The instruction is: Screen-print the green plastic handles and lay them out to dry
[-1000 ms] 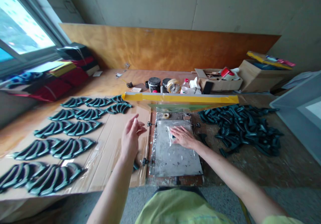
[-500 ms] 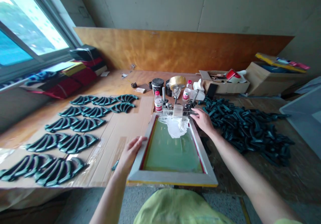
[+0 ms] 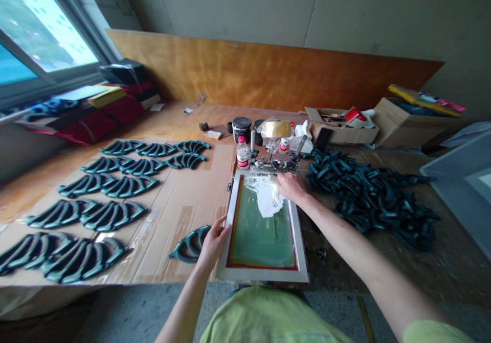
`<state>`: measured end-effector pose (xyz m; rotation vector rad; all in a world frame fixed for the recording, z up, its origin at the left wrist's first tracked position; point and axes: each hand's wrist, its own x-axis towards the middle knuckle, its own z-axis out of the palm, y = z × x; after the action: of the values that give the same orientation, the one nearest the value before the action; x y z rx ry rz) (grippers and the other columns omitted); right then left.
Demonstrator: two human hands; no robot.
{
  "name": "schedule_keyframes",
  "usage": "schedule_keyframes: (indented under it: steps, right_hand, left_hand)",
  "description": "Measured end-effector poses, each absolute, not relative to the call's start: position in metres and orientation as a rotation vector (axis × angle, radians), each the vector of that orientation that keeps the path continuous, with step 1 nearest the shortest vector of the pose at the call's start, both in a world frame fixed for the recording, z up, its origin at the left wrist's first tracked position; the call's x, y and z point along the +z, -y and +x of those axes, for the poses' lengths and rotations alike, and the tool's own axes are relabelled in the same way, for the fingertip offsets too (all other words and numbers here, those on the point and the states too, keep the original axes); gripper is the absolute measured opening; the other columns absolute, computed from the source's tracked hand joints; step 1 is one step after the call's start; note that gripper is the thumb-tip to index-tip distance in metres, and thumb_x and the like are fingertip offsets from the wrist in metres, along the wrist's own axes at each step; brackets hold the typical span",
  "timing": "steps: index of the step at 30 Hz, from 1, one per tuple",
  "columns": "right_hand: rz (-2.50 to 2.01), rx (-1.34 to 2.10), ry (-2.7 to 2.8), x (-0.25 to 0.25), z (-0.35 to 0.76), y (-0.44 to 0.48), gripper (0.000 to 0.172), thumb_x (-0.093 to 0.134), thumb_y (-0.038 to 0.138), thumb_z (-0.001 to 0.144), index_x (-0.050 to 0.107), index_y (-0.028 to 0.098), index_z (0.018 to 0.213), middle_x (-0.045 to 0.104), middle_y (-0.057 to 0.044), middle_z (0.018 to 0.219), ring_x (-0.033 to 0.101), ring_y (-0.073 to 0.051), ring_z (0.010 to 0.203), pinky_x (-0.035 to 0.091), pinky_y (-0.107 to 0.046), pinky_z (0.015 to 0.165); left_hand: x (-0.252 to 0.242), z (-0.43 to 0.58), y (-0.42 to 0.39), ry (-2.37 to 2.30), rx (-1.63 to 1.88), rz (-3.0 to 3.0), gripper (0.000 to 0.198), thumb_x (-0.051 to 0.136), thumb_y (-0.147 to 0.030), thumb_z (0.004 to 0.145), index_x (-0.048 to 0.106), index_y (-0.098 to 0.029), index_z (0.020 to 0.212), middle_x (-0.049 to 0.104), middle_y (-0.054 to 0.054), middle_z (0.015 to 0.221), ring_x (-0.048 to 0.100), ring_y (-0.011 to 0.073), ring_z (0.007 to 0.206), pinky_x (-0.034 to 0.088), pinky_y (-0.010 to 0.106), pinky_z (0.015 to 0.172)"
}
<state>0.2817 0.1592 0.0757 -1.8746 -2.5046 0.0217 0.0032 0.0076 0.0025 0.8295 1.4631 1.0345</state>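
Note:
A silver-framed printing screen (image 3: 301, 240) with green mesh lies flat in front of me, white ink (image 3: 267, 199) pooled at its far end. My left hand (image 3: 215, 240) grips the frame's left rail near the front corner. My right hand (image 3: 290, 187) rests on the far end of the screen beside the ink, its fingers curled over something hidden beneath them. A dark green curved piece (image 3: 190, 241) lies on the cardboard just left of my left hand.
Rows of dark green curved pieces (image 3: 111, 184) cover the cardboard sheet (image 3: 195, 189) on the left. A loose heap of such pieces (image 3: 372, 194) lies on the right. Jars (image 3: 241, 126), small bottles (image 3: 242, 153), tape and open boxes (image 3: 337, 125) stand behind the screen's hinge clamps.
The screen has come down from raised to flat. My left hand moved to its left rail, then slid toward me. My right hand went from the base plate to the screen's far end.

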Motion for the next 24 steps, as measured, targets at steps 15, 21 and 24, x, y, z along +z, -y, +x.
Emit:
schedule_keyframes:
  steps: [15, 21, 24]
  right_hand:
    - [-0.975, 0.199, 2.827, 0.061, 0.305, -0.1, 0.026, 0.047, -0.001, 0.076, 0.064, 0.015, 0.087, 0.064, -0.009, 0.086, 0.055, -0.021, 0.088, 0.045, -0.029, 0.076]
    - [-0.976, 0.352, 2.806, 0.074, 0.305, -0.121, 0.027, 0.051, -0.003, 0.072, 0.064, 0.018, 0.081, 0.063, -0.004, 0.08, 0.056, -0.018, 0.083, 0.045, -0.027, 0.074]
    - [-1.055, 0.245, 2.626, 0.056, 0.294, -0.121, 0.027, 0.05, -0.001, 0.076, 0.066, 0.016, 0.088, 0.064, -0.007, 0.086, 0.056, -0.02, 0.089, 0.047, -0.031, 0.079]
  left_hand:
    - [-0.004, 0.0, -0.007, -1.474, 1.009, 0.839, 0.072, 0.07, -0.056, 0.069, 0.06, -0.016, 0.127, 0.068, 0.002, 0.075, 0.065, 0.0189, 0.069, 0.05, 0.027, 0.062]
    - [-0.002, 0.003, -0.006, -1.472, 1.031, 0.834, 0.071, 0.07, -0.058, 0.069, 0.061, -0.016, 0.125, 0.068, 0.002, 0.074, 0.065, 0.019, 0.069, 0.05, 0.027, 0.06]
    - [-0.003, 0.003, -0.006, -1.463, 1.033, 0.819, 0.072, 0.07, -0.058, 0.069, 0.059, -0.015, 0.127, 0.067, 0.002, 0.074, 0.065, 0.0187, 0.068, 0.05, 0.026, 0.06]
